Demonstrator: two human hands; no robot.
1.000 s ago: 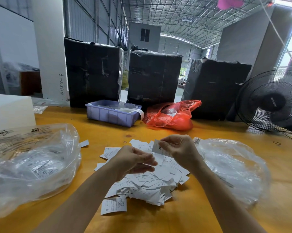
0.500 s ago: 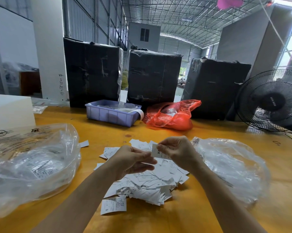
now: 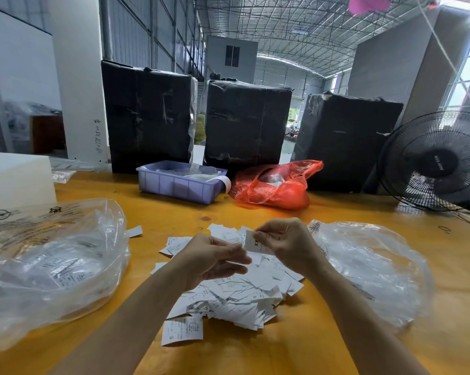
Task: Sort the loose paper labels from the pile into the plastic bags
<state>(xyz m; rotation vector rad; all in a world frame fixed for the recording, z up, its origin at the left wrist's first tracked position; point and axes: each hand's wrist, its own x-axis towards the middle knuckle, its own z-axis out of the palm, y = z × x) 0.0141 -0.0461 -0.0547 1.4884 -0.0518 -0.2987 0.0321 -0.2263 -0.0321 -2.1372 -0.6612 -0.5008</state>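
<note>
Head view: a glossy orange table (image 3: 336,334) carries two crinkled clear plastic bags, left (image 3: 49,266) and right (image 3: 372,269), flanking one heap of thin white paper labels (image 3: 228,296). Above it, the right hand (image 3: 285,244) pinches one label (image 3: 254,243); the left hand (image 3: 215,259) is loosely curled, contents indiscernible.

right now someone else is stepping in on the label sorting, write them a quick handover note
Right hand pinches one white paper label marked XX, raised over the pile.
Left hand hovers beside it, fingers curled; whether it holds labels cannot be told.
Pile of loose white paper labels lies mid-table on the yellow wooden table.
Clear plastic bag on the left already holds labels; clear plastic bag on the right looks nearly empty.
Done: some labels bagged. Left: bag the held label, then sort most of the pile.
</note>
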